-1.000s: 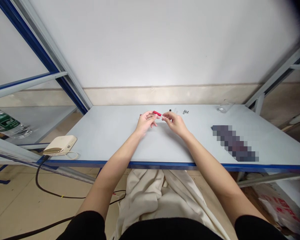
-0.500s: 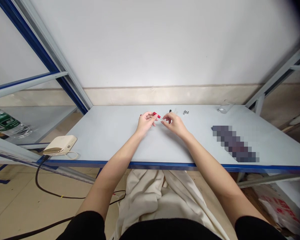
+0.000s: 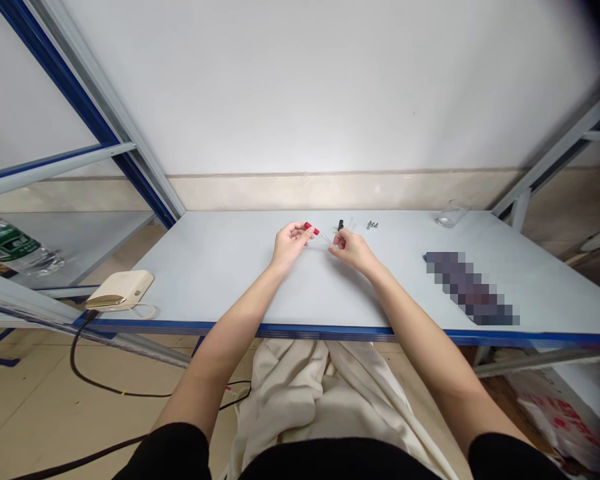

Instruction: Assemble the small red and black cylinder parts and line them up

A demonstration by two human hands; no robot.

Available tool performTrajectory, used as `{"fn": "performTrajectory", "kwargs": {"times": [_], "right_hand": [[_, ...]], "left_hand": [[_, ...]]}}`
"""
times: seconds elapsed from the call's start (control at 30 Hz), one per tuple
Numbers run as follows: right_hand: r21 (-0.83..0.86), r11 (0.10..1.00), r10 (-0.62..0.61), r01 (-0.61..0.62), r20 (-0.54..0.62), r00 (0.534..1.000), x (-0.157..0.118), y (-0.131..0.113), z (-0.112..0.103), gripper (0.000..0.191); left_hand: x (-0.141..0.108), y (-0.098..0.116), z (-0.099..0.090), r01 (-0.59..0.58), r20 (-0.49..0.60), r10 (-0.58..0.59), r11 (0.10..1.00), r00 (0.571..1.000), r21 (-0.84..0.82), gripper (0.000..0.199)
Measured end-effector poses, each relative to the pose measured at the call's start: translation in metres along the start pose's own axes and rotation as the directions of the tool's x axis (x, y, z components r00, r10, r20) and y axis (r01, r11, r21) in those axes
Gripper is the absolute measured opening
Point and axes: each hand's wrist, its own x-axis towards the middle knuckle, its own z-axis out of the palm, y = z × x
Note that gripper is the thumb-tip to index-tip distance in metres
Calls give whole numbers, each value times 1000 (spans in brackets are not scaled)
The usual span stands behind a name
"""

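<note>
My left hand [image 3: 291, 247] is closed around a small red cylindrical piece [image 3: 311, 229], which slants down to the right over the table. A thin clear tube [image 3: 325, 238] extends from the red piece toward my right hand [image 3: 349, 248]. My right hand's fingertips are pinched on the tube's far end; whether tube and red piece are joined I cannot tell. Just beyond the right hand stands a small black piece [image 3: 341, 225], beside a clear tube-like piece [image 3: 353, 223]. Several small metal parts [image 3: 373, 225] lie to their right.
A clear glass [image 3: 450, 215] lies tipped at the back right of the grey table [image 3: 220, 267]. A blurred-out dark object [image 3: 470, 287] lies at the right. At the left edge sits a white box-like device [image 3: 123, 290] with a cable. Blue-and-grey frame posts [image 3: 130, 150] flank the table.
My right hand has shifted a little to the right, away from my left. More of the clear tube and of the black piece shows now. My left hand has barely moved.
</note>
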Motion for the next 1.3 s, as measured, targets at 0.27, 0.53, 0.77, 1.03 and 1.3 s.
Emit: {"fn": "performTrajectory", "kwargs": {"times": [0.27, 0.53, 0.77, 1.03, 1.3], "right_hand": [[-116, 970, 209, -213, -43, 977, 8, 26, -20, 5], [-125, 947, 292, -296, -46, 955, 11, 45, -20, 6], [-172, 949, 255, -265, -80, 964, 13, 52, -6, 6], [-176, 938, 279, -297, -121, 953, 15, 56, -2, 5], [-195, 928, 294, -317, -139, 946, 16, 57, -2, 10]], "left_hand": [[-1, -9, 6, -177, 164, 131, 935, 978, 308, 18], [8, -10, 29, -249, 333, 48, 764, 942, 596, 11], [34, -30, 52, -209, 262, 31, 693, 965, 690, 13], [49, -42, 73, -163, 193, 26, 655, 981, 738, 14], [48, -47, 78, -113, 167, -33, 604, 985, 789, 16]]}}
